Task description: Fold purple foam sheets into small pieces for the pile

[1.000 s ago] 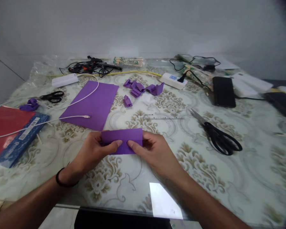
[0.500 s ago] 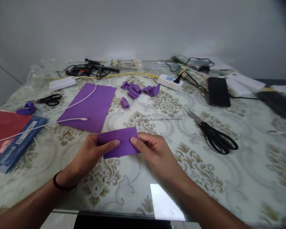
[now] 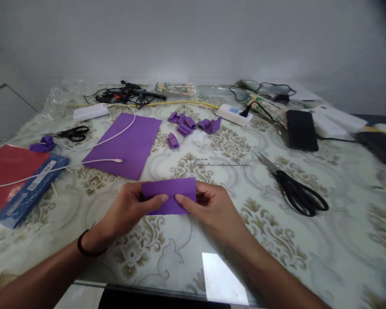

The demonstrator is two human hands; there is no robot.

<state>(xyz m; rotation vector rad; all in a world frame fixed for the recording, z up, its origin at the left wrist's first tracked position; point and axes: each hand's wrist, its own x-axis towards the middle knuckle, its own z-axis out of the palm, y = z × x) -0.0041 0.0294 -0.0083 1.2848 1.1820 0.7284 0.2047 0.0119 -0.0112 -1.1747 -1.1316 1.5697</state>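
Observation:
Between both hands I hold a small rectangle of purple paper (image 3: 170,187) above the near part of the table. My left hand (image 3: 133,204) pinches its left side, thumb flat on the front and fingers behind. On the other side my right hand (image 3: 210,204) grips the paper the same way, the two thumb tips close together near its middle. The fingers behind the sheet are mostly hidden. Beyond the left hand lie larger purple sheets (image 3: 125,141) with a white cable across them. Several folded purple paper pieces (image 3: 186,124) sit farther back.
Black-handled scissors (image 3: 297,191) lie open-bladed on the right, a clear ruler (image 3: 221,164) ahead. A smaller black pair (image 3: 73,134) and a red-and-blue packet (image 3: 35,182) are at left. A power strip (image 3: 234,114), black phone (image 3: 301,131) and glue guns (image 3: 128,92) stand farther back.
The paper has levelled out and faces me more squarely. My left thumb has slid toward the middle, closer to the right thumb. The whole view has shifted slightly.

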